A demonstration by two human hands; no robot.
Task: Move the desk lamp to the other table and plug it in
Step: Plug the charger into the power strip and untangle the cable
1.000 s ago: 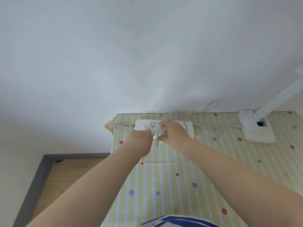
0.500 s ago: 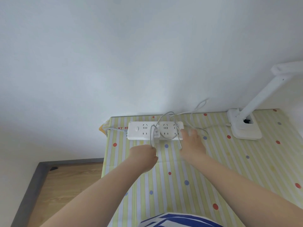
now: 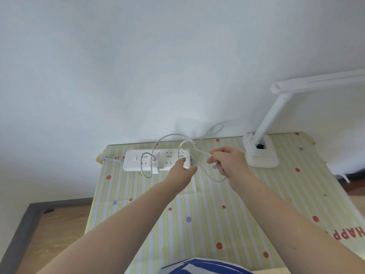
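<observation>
The white desk lamp [image 3: 260, 153] stands on the striped, dotted table [image 3: 197, 214] just right of the right hand [image 3: 227, 163], its square base flat, its arm slanting up to the right and its long head bar running level toward the right edge. The right hand's fingers [image 3: 212, 158] pinch the thin white looped cord [image 3: 199, 153]. The left hand [image 3: 182, 169] rests its fingers on the right end of the white power strip [image 3: 156, 160], which lies lengthwise left-to-right along the wall; a white plug adapter [image 3: 157, 165] sits in it left of those fingers, whose curl cannot be told.
</observation>
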